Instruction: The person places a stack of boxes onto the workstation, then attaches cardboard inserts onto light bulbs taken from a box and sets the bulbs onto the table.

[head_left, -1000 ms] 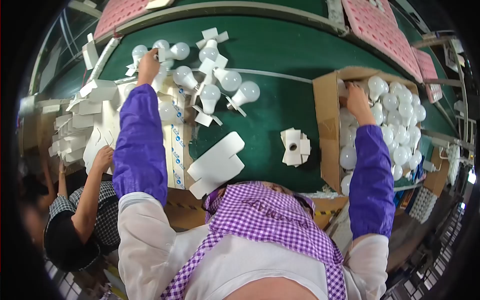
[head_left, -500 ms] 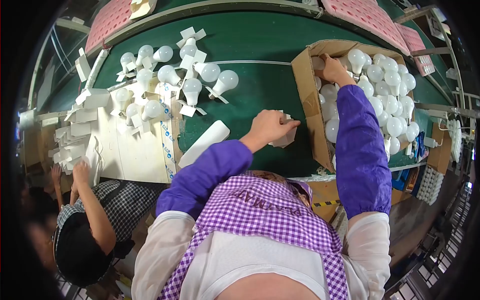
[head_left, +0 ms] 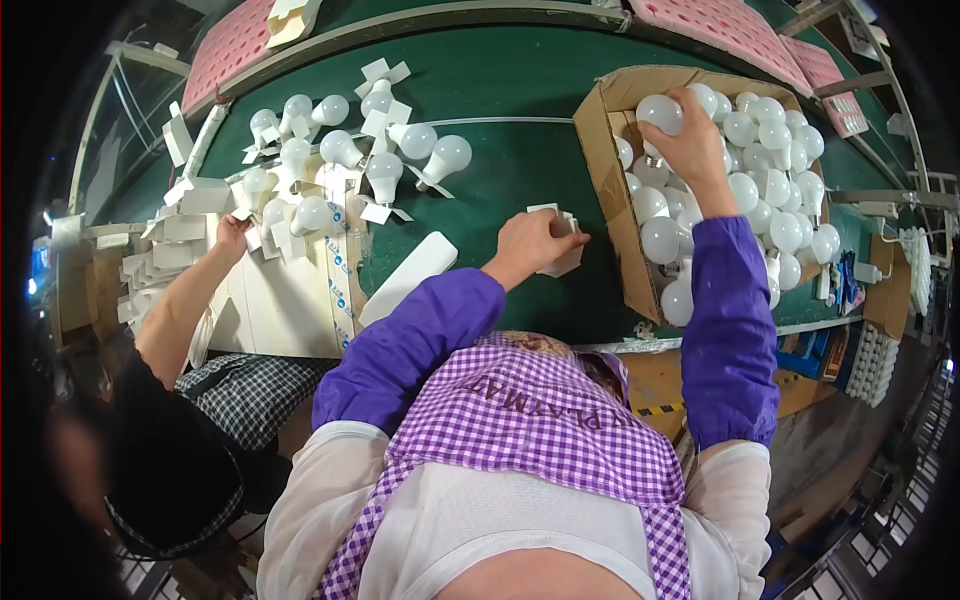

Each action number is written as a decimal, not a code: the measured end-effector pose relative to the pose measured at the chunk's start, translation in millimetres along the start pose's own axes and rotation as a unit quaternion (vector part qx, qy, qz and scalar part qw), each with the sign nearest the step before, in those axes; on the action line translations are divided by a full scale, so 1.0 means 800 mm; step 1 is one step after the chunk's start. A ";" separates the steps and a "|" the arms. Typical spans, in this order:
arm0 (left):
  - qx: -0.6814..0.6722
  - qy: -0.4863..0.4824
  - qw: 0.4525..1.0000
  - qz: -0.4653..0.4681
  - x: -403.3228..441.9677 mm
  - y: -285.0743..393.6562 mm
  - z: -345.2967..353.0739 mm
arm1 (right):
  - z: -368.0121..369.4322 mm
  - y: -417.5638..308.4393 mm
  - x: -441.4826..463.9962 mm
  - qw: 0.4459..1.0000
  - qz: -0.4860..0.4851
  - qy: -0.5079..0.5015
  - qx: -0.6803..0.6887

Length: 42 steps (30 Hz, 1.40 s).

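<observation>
My right hand (head_left: 692, 142) is closed around a light bulb (head_left: 660, 115), lifted at the left side of a cardboard box (head_left: 607, 190). Its white globe points up and its metal screw base shows below. Many more white bulbs fill the box around and below the hand. At the middle of the green table, my left hand (head_left: 533, 245) grips a small white carton (head_left: 568, 257); the fingers wrap over its top and partly hide it. Left of that hand lies a flat white piece of card (head_left: 412, 277).
Several bulbs with white card sleeves (head_left: 383, 178) stand and lie on the green table (head_left: 500, 165) at the left. A co-worker's hand (head_left: 233, 232) reaches among them beside a pile of folded white cartons (head_left: 165, 260). Pink foam trays (head_left: 715, 30) lie along the back.
My right hand has raised a light bulb up from inside the box. My left hand stays nearly in place on the carton. The co-worker's arm has reached forward towards the bulbs.
</observation>
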<state>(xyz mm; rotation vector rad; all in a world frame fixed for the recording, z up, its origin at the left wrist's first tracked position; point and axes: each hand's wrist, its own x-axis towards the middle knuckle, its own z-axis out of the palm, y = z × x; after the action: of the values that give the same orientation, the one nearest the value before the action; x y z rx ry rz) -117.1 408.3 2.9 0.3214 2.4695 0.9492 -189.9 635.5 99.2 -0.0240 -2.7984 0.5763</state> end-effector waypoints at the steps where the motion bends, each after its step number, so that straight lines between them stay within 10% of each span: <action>1: -0.027 -0.011 1.000 0.006 -0.001 -0.005 0.000 | -0.016 -0.014 -0.011 0.997 0.037 -0.005 0.065; 10: -0.350 -0.039 0.934 -0.054 -0.042 -0.034 -0.030 | -0.035 -0.089 -0.121 0.894 0.142 -0.037 0.424; 13: -0.566 -0.068 0.818 -0.080 -0.071 -0.019 -0.068 | -0.016 -0.108 -0.145 0.852 0.177 -0.049 0.491; 29: -0.761 -0.077 0.639 -0.083 -0.091 -0.039 -0.099 | 0.020 -0.137 -0.161 0.760 0.229 -0.056 0.605; 30: -0.679 -0.026 0.730 -0.077 -0.092 -0.037 -0.090 | 0.024 -0.141 -0.162 0.763 0.233 -0.057 0.600; 42: -0.581 0.082 0.810 -0.019 -0.057 -0.040 -0.064 | 0.069 -0.150 -0.149 0.738 0.274 -0.108 0.607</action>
<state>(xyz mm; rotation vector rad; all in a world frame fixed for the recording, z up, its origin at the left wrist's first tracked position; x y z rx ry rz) -105.6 338.6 30.1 -0.2469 1.5430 2.2695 -86.3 495.2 65.3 -0.5344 -1.9710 2.5161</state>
